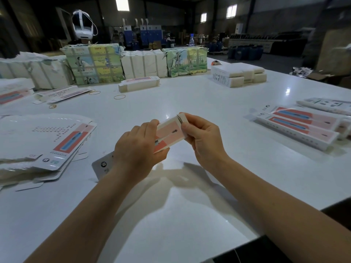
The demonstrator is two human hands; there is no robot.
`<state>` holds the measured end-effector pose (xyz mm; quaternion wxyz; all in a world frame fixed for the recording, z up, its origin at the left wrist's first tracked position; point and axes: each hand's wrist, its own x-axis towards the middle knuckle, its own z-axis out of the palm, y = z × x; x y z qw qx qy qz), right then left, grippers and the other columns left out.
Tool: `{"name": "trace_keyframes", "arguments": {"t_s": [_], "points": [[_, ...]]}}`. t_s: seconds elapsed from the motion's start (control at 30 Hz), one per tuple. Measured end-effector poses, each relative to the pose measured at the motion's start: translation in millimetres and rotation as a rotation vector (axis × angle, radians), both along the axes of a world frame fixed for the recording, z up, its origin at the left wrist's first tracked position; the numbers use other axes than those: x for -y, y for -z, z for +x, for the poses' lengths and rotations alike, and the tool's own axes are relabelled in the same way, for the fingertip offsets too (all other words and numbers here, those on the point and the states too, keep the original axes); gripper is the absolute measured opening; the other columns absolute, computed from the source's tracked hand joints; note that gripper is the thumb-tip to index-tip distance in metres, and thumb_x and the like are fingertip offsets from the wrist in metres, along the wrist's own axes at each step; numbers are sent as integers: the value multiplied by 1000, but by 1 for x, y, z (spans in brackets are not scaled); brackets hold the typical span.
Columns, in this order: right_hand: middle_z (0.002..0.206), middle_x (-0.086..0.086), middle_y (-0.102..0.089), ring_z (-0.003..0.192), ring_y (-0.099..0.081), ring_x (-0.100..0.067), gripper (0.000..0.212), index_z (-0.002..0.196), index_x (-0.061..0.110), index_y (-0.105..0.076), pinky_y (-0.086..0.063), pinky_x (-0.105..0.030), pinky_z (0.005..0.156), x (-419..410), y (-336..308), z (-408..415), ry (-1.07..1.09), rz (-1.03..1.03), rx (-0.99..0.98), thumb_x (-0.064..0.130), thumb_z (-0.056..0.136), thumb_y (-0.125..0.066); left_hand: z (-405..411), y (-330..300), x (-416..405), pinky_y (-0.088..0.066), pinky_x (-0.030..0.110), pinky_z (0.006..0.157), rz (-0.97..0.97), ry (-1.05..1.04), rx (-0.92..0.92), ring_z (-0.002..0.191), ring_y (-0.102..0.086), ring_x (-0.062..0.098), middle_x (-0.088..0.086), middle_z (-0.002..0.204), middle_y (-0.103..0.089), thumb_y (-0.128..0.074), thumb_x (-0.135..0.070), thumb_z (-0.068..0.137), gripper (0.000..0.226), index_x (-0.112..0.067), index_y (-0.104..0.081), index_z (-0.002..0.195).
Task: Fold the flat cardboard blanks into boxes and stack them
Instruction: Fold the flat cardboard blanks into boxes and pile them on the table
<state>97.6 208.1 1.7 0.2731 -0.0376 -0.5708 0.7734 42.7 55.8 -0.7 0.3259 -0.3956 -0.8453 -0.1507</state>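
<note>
Head view: you've got the box (168,134) up off the table (190,95), over its near middle. Left hand (136,145) grips the body, right hand (199,135) pinches the end flap. It's thin card, light and easily creased, I'd say. Hold by the edges, near the folds. Blanks (47,141) wait at the left edge, finished boxes (298,126) right.

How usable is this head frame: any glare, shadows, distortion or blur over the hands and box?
Head view: dim hall, bright windows behind; small glare spots on the white table; forearm shadows fall beneath the left hand and right hand; wide-angle bending at the edges; the box reads sharp enough.
</note>
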Motion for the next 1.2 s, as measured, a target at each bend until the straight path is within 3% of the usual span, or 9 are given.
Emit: {"name": "trace_keyframes", "arguments": {"t_s": [0.17, 0.23, 0.3, 0.4, 0.47, 0.63, 0.8, 1.03, 1.2], "points": [[87, -3, -74, 86, -69, -19, 30, 89, 12, -73, -57, -24, 76, -1, -4, 0, -38, -149, 57, -10, 87, -53, 1, -1, 1, -53, 41, 55, -19, -5, -72, 65, -62, 37, 21, 90, -67, -86, -25, 63, 64, 6, -61, 112], [87, -2, -75, 87, -69, -17, 30, 88, 13, -73, -57, -26, 83, 0, -4, 0, -39, -167, 84, -10, 88, -53, 0, -1, 1, -52, 40, 57, -38, -18, -102, 67, -62, 37, 21, 92, -67, -85, -24, 62, 63, 6, -61, 111], [91, 4, -74, 93, -68, -14, 34, 86, 22, -74, -53, -26, 90, 2, -2, 2, 39, -42, 100, -5, 89, -54, -1, -2, 0, -52, 40, 58, -60, -31, -128, 68, -62, 37, 21, 93, -67, -84, -25, 62, 62, 6, -61, 111], [99, 10, -65, 95, -61, -2, 32, 96, 31, -71, -49, -12, 82, 8, -1, 7, 230, 273, 73, 5, 93, -52, 1, -2, -2, -54, 40, 56, -82, -47, -135, 67, -63, 36, 21, 93, -67, -84, -26, 63, 62, 6, -61, 112], [97, 9, -56, 90, -56, 2, 27, 108, 22, -69, -44, -7, 75, 12, 0, 9, 321, 425, 37, 9, 95, -50, 4, -3, -5, -53, 38, 54, -78, -54, -111, 65, -62, 35, 20, 91, -67, -84, -26, 63, 63, 7, -61, 112], [90, 7, -46, 88, -52, -14, 24, 114, 6, -67, -41, -14, 76, 16, 4, 7, 450, 717, -16, 10, 97, -51, 6, -3, -6, -49, 36, 50, -58, -73, -61, 61, -61, 35, 19, 82, -66, -85, -26, 62, 62, 7, -62, 110], [86, -4, -43, 78, -51, -28, 25, 112, -6, -65, -43, -28, 73, 19, 10, 5, 589, 862, -113, -1, 93, -50, 9, -3, -9, -47, 32, 45, -77, -83, -73, 54, -59, 32, 17, 74, -65, -85, -27, 60, 61, 7, -64, 105], [95, -12, -59, 89, -59, -29, 35, 121, -6, -61, -42, -12, 79, 22, 12, 6, 609, 867, -151, -7, 87, -52, 7, -6, -7, -52, 39, 53, -49, -137, 23, 64, -62, 38, 23, 87, -66, -84, -29, 67, 65, 7, -60, 114], [101, -16, -69, 92, -64, -31, 34, 114, -6, -65, -43, -17, 84, 25, 12, 7, 680, 957, -204, -11, 82, -56, 7, -5, -7, -53, 43, 58, -32, -169, 48, 69, -63, 40, 24, 93, -66, -81, -32, 71, 65, 7, -57, 118]]}}
